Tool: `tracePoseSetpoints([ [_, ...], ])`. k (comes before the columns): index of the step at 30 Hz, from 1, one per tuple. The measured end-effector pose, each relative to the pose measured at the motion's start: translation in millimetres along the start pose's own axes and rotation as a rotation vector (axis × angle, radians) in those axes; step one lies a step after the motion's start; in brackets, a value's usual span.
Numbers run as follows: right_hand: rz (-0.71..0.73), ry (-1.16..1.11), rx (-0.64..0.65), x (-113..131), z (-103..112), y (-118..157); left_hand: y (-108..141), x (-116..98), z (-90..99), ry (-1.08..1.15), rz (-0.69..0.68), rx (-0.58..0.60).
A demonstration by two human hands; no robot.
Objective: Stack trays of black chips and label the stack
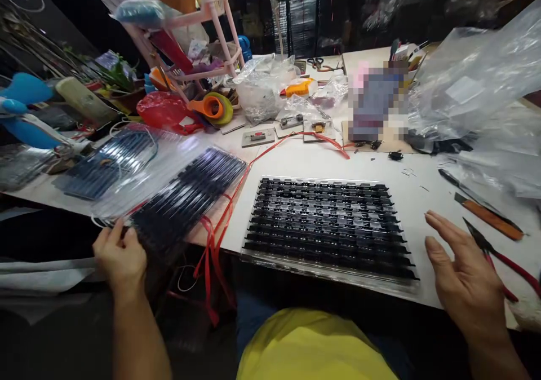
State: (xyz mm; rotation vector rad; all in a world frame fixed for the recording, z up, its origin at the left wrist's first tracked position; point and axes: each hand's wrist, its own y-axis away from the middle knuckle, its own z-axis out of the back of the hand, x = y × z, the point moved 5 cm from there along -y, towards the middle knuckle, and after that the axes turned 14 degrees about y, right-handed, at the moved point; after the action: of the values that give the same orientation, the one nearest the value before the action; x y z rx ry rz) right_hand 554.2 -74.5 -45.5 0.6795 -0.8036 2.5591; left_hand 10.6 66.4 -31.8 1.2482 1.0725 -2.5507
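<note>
Table [291, 163], front edge: running just beneath the near rim of the right tray [325, 228], with white surface showing behind the tray and in a strip between its right side and the right hand [467, 281].
Right tray: clear plastic, filled with rows of black parts, lying flat directly before the yellow shirt [316, 346].
Left tray [190, 194]: also full of black rows, set at a slant, near end reaching past the table edge.
Gap between trays: narrow, crossed by red string [231, 202], which dangles over the front edge.
Far left: stacked dark trays [112, 157] partly under clear plastic, beside a blue fan [31, 89].
Behind: pink rack [220, 19], orange ring [224, 112], plastic bags [257, 92] and small metal fixtures [257, 137], limiting reach beyond the trays.
Right side: red-handled pliers [518, 267] close by and partly hidden, orange-handled tool [492, 219] farther back.
Left hand [120, 253]: at the near left corner of the left tray, fingers curled, thumb close to forefinger; cannot tell whether gripping.
Right hand: fingers extended, thumb well apart, holding nothing, palm turned toward the right tray.
</note>
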Motion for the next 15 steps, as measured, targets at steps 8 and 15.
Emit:
tracePoseSetpoints([
  [8,-0.057,0.016,0.017,-26,-9,12,66,-145,-129.3,-0.006,-0.386,0.673],
  [15,-0.027,-0.031,0.007,-26,-8,13,112,-185,-198.6,-0.265,-0.569,0.926],
])
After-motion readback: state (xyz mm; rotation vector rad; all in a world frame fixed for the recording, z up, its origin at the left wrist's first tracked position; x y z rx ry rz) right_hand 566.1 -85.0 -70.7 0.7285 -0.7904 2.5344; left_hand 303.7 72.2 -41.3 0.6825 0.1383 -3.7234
